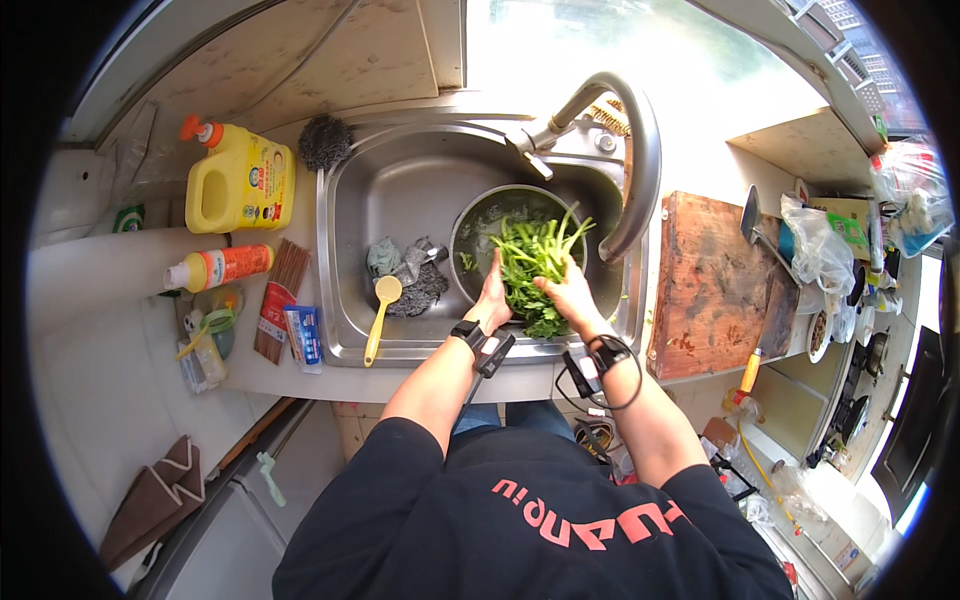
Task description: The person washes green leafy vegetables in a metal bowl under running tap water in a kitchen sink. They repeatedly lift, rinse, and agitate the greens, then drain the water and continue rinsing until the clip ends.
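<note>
Between my two hands is a bunch of leafy green vegetables [531, 277], its pale stems pointing away from me and its leaves towards me. My left hand [493, 292] presses on its left side, and my right hand [568, 294] grips it from the right with the thumb across the stems. The bunch is over a round metal basin [469, 217] that holds water, with a loose bit of leaf afloat at the left. The basin stands in the right part of a stainless steel sink [390, 176]. A curved metal faucet [651, 150] arches above it.
Left in the sink lie a yellow brush [382, 307], a steel-wool scrubber [420, 292] and a grey-green cloth [383, 256]. A yellow detergent jug [247, 180], an orange-labelled bottle [225, 268] and noodle-like sticks [281, 292] line the left counter. A wooden cutting board [709, 292] and a knife [769, 330] are at right.
</note>
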### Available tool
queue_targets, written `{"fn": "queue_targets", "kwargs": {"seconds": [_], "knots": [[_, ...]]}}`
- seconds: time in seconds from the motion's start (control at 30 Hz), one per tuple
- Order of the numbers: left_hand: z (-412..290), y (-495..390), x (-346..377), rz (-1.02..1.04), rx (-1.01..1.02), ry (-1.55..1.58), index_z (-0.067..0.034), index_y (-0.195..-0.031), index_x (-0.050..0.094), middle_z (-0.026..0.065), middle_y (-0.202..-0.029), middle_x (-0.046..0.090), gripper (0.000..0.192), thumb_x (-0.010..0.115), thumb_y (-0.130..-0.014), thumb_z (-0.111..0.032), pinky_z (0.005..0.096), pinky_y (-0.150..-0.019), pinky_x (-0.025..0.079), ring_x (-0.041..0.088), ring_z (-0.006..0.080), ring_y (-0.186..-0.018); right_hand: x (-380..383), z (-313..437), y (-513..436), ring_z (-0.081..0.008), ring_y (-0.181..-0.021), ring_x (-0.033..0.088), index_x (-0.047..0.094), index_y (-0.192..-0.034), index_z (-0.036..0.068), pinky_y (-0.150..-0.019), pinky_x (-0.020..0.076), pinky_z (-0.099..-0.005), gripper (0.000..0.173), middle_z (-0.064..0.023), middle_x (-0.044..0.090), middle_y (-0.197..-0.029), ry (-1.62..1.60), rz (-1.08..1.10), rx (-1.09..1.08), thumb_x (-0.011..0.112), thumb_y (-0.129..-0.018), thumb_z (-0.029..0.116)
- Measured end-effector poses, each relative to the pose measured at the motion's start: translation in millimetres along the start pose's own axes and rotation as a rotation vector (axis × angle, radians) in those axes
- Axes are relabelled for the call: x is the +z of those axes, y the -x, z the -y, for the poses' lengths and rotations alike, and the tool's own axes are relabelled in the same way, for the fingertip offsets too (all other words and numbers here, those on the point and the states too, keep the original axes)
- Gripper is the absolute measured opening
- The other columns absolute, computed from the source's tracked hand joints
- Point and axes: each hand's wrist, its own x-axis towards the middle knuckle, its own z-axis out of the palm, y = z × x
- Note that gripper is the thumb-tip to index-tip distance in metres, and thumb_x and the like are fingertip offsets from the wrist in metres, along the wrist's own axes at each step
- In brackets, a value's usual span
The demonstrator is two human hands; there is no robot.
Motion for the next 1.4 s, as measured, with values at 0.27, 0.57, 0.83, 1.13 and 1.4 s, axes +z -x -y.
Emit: {"fn": "queue_targets", "kwargs": {"seconds": [0.27,0.57,0.83,1.13,1.4], "knots": [[-34,73,56,0.09,-0.018,0.017,-0.01,-0.134,0.062,0.0072,-0.13,0.067,0.063,0.064,-0.093,-0.059,0.0432,-0.104,0.05,0.065,0.0232,-0.116,18,68,26,-0.0467,-0.113,0.059,0.03,-0.154,0.005,-0.095,0.0514,-0.0487,0.089,-0.0311,0.05,-0.126,0.538,0.036,-0.177,0.079,-0.082,0.026],[-52,56,37,-0.093,-0.003,-0.239,-0.009,-0.137,0.058,0.0081,-0.131,0.066,0.061,0.059,-0.098,-0.056,0.0432,-0.102,0.052,0.065,0.0242,-0.116,26,24,5,-0.0478,-0.126,0.053,0.02,-0.158,0.013,-0.106,0.0457,-0.0491,0.092,-0.0304,0.046,-0.141,0.235,0.106,0.031,0.076,-0.086,0.029],[-29,13,-3,-0.267,-0.049,-0.378,-0.009,-0.148,0.047,0.0109,-0.147,0.052,0.078,0.076,-0.088,-0.051,0.0449,-0.108,0.044,0.051,0.025,-0.132,41,-62,-43,-0.0266,-0.107,0.065,0.05,-0.136,0.0,-0.093,0.0515,-0.0364,0.051,-0.0176,0.068,-0.118,-0.063,0.19,0.403,0.069,-0.091,0.012],[-66,129,63,-0.048,0.041,-0.288,-0.004,-0.134,0.059,0.0115,-0.128,0.067,0.056,0.071,-0.094,-0.041,0.0391,-0.102,0.053,0.066,0.0234,-0.113,53,90,76,-0.0497,-0.126,0.049,0.027,-0.148,-0.017,-0.108,0.0435,-0.049,0.087,-0.0379,0.045,-0.14,0.541,0.076,-0.216,0.069,-0.081,0.019],[-102,197,63,-0.161,0.273,-0.25,-0.007,-0.136,0.057,0.0117,-0.131,0.064,0.057,0.067,-0.094,-0.043,0.0422,-0.102,0.053,0.062,0.0259,-0.118,53,162,113,-0.0541,-0.122,0.052,0.027,-0.152,-0.011,-0.097,0.0532,-0.0494,0.102,-0.0471,0.034,-0.143,0.398,0.217,-0.446,0.08,-0.073,0.027]]}}
